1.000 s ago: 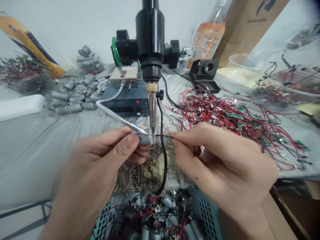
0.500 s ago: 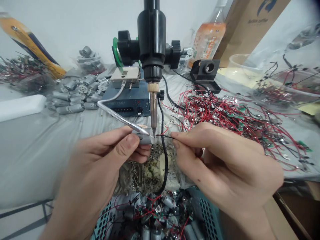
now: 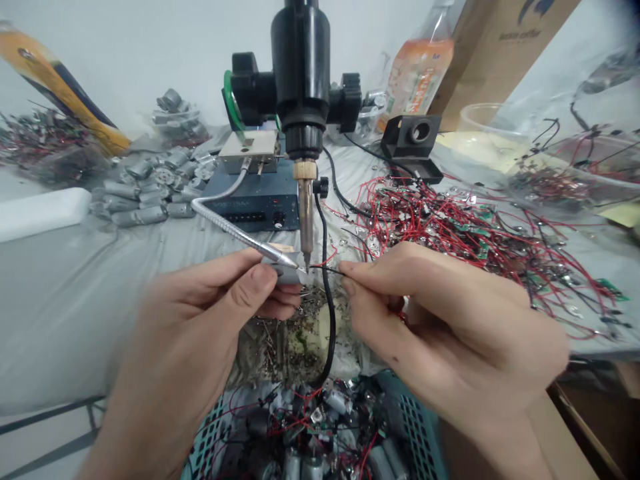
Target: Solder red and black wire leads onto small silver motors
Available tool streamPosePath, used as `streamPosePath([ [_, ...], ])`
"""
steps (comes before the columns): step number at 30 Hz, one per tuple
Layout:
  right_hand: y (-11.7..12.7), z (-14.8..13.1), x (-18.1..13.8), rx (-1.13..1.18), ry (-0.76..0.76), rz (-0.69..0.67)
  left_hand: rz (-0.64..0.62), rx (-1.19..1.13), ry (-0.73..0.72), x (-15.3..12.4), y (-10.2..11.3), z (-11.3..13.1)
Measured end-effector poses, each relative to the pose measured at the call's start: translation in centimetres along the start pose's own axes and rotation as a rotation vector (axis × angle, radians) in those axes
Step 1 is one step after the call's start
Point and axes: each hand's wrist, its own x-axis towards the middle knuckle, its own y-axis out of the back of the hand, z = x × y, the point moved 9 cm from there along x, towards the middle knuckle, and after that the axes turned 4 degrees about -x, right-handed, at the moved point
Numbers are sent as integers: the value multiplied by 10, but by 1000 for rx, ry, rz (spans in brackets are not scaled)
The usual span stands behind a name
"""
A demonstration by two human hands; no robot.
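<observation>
My left hand (image 3: 200, 320) pinches a small grey motor (image 3: 281, 273) and holds it under the tip of a soldering iron (image 3: 303, 220) that hangs straight down from a black mount (image 3: 299, 73). My right hand (image 3: 450, 333) pinches a thin black wire (image 3: 327, 269) between thumb and forefinger, its free end touching the motor at the iron's tip. A bent metal feed tube (image 3: 235, 230) points at the same spot from the left.
A blue control box (image 3: 255, 200) stands behind the iron. Loose grey motors (image 3: 145, 183) lie at the back left, a heap of red-wired parts (image 3: 465, 227) at the right. A teal basket (image 3: 320, 427) of wired motors sits below my hands. A cardboard box (image 3: 495, 47) stands at the back right.
Both hands hold nearly still at the iron's tip. The red light on the control box, lit before, no longer shows.
</observation>
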Motion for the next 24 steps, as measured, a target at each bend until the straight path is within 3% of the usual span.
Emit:
streamPosePath([
  [24,-2,3,-1,-64,-73,-59,-36,26,61,2,12,-21],
])
